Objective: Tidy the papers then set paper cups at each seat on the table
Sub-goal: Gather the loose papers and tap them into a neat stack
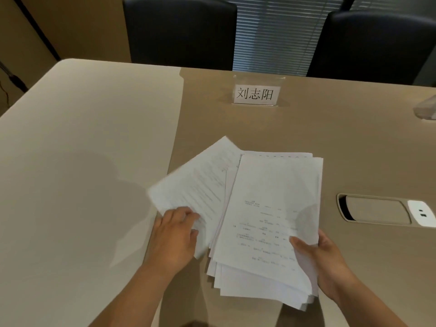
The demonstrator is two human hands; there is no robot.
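Observation:
A loose stack of white printed papers (271, 208) lies fanned out on the beige table (94, 161) in front of me. My right hand (323, 258) grips the stack's right near edge, thumb on top of the uppermost sheet. My left hand (174, 234) pinches the near corner of a tilted sheet (200, 182) that sticks out to the left of the stack. No paper cups are in view.
A clear name stand (257, 93) with a printed card stands at the far side. Two dark chairs (181, 31) (375, 46) are pushed in behind the table. A recessed socket box (382, 210) sits at right, a clear plastic item (427, 109) at the right edge.

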